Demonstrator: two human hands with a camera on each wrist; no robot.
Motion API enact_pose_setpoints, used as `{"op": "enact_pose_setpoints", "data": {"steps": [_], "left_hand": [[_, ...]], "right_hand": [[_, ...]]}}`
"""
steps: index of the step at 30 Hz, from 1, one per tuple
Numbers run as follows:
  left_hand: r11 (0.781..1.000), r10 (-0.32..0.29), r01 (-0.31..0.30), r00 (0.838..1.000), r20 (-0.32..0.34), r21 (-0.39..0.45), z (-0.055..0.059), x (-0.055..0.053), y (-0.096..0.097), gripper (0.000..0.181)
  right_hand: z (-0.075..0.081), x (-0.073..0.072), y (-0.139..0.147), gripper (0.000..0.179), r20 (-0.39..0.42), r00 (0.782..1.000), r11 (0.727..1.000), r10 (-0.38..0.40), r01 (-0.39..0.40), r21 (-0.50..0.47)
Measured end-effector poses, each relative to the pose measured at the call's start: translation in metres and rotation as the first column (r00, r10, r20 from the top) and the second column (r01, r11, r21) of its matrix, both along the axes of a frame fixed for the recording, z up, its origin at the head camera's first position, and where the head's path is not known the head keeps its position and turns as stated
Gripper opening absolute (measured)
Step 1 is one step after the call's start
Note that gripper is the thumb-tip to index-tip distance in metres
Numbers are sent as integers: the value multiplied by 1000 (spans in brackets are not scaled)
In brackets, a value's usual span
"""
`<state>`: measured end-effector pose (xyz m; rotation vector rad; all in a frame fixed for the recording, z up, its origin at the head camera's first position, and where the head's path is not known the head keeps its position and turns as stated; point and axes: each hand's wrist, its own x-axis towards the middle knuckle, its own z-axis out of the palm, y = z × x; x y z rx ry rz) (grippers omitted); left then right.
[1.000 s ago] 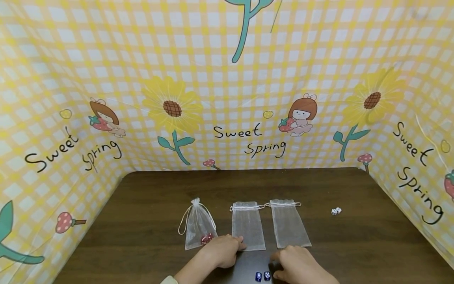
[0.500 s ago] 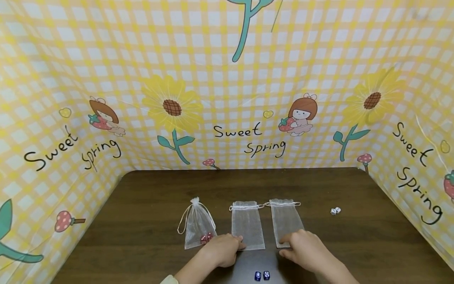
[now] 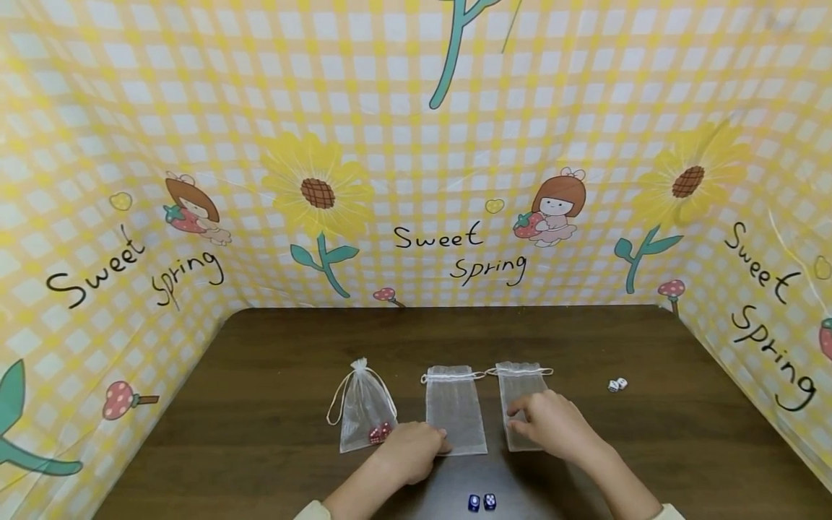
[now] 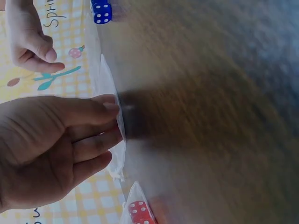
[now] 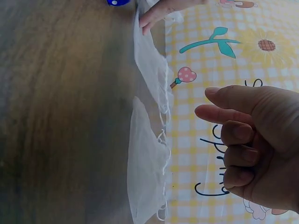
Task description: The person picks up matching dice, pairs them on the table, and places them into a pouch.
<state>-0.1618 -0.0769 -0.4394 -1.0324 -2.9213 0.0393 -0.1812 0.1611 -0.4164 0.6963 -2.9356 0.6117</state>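
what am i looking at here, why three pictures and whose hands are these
No machine here: a person works with two bare hands and wears three cameras. The wide picture comes from the head, the other two from the wrists, turned sideways. On the dark wooden table lie three sheer drawstring pouches. The left pouch is tied and holds red dice. The left hand rests its straight fingers on the near end of the middle pouch. The right hand lies over the right pouch; whether it touches it is unclear. Two blue dice sit near the front edge, two white dice to the right.
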Motion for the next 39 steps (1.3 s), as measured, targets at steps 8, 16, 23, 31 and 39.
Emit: {"op": "enact_pose_setpoints", "data": {"steps": [8,16,23,31,39], "left_hand": [[999,-41,43,972,-232,3,-5,-7,1,24],[994,-94,68,922,-376,-83,-12,-8,6,18],[985,-136,75,887,-441,-153,-13,-7,8,17],[989,-96,22,850,-518,-147,4,-3,3,21],[998,-62,46,803,-592,-43,28,8,-5,21]], "right_hand": [[-4,4,1,12,28,1000,1000,-13,12,5],[-5,6,3,12,13,1000,1000,-20,20,12],[-5,7,4,13,2,1000,1000,-29,29,4],[-2,7,4,13,-11,999,999,-40,40,-9],[0,7,2,11,-27,999,998,-26,25,-55]]}}
